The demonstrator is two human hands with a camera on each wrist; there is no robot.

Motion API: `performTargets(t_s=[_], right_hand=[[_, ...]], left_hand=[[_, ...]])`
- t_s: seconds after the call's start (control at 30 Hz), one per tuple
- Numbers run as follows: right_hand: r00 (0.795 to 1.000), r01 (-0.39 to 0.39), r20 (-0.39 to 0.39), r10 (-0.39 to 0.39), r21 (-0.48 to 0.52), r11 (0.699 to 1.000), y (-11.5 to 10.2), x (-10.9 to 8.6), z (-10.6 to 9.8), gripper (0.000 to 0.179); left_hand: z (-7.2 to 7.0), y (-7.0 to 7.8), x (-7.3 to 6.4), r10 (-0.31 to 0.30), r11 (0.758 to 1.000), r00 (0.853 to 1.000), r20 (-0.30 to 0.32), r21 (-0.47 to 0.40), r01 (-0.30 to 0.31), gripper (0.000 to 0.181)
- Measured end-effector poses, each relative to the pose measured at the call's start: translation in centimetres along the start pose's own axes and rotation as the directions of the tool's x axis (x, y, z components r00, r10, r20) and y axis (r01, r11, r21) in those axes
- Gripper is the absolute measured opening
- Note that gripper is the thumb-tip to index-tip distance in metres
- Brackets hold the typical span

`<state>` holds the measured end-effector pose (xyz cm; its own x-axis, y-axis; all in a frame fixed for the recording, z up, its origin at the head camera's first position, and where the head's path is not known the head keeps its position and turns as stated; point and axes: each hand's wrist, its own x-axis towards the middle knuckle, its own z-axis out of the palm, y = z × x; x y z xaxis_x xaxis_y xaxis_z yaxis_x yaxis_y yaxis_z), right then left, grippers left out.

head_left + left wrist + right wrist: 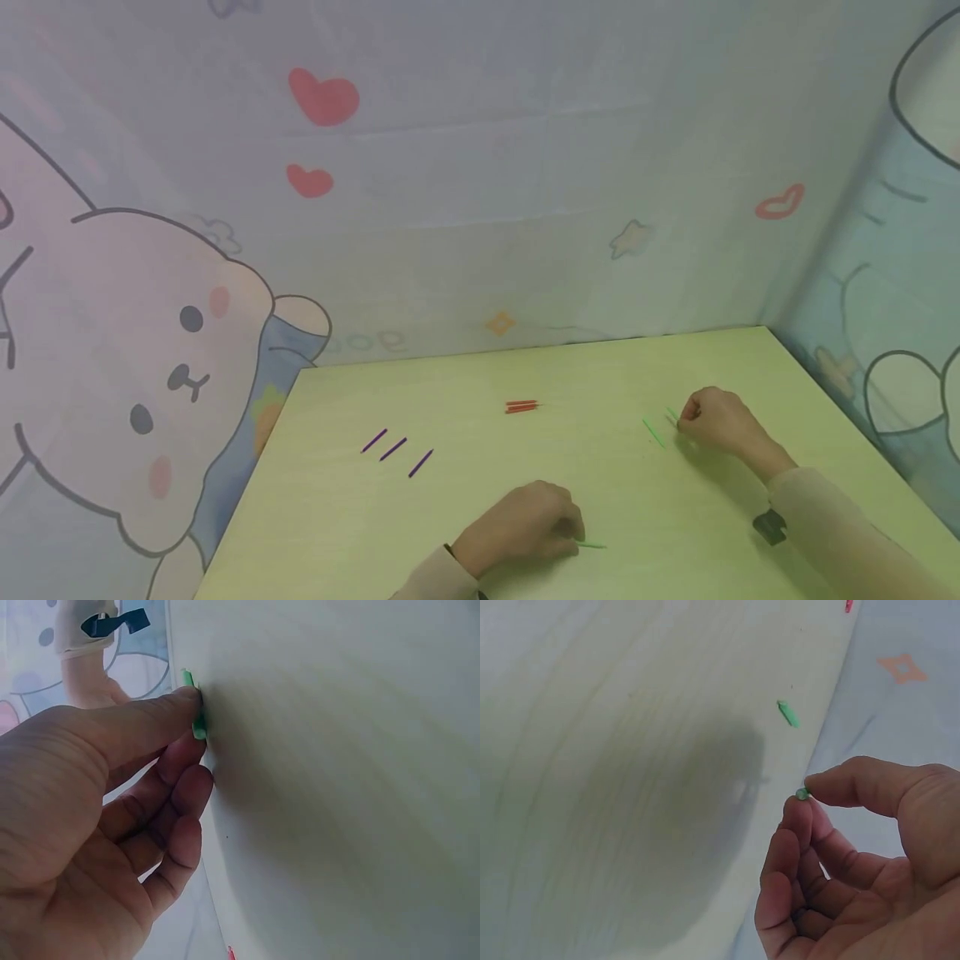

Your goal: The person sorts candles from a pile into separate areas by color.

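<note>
My left hand [523, 525], low in the middle of the head view, pinches a short thin green stick [592, 546] between thumb and forefinger. In the left wrist view both ends of that green stick [199, 730] show past the thumb. Farther right and back, my right hand [717, 419] pinches another green stick [672, 412] by its fingertips. The right wrist view shows a rounded end of this stick [802, 794]; the fingers hide much of it. A third green stick [653, 432] lies on the table just left of the right hand.
Three purple sticks [393, 449] lie slanted and apart on the left of the yellow-green table [322, 533]. Several red sticks [521, 407] lie close together near the back middle. A printed cloth [450, 208] hangs behind the table, and another stretch borders its right side.
</note>
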<state>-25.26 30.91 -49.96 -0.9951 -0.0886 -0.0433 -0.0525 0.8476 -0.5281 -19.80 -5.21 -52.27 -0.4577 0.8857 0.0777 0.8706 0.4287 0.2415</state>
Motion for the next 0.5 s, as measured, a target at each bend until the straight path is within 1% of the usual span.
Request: performTargets(t_s=[0.1, 0.2, 0.37, 0.5], right_hand=[[1.0, -0.012, 0.015, 0.012, 0.005, 1.0, 0.2, 0.06, 0.2, 0.008], [1.0, -0.005, 0.016, 0.005, 0.0, 1.0, 0.36, 0.19, 0.43, 0.008], [1.0, 0.014, 0.01, -0.014, 0.001, 1.0, 0.51, 0.4, 0.72, 0.007], [1.0, 0.014, 0.015, -0.014, 0.007, 1.0, 0.38, 0.44, 0.8, 0.007]], left_hand=[[0.02, -0.05, 0.01, 0.019, 1.0, 1.0, -0.014, -0.007, -0.019, 0.01], [0.01, -0.04, 0.06, 0.027, 0.999, 1.0, -0.014, -0.018, -0.027, 0.008], [-0.07, 0.04, 0.08, 0.025, 0.999, 1.0, -0.004, -0.029, -0.025, 0.006], [-0.09, 0.09, 0.07, 0.017, 0.999, 1.0, 0.003, -0.029, -0.017, 0.006]])
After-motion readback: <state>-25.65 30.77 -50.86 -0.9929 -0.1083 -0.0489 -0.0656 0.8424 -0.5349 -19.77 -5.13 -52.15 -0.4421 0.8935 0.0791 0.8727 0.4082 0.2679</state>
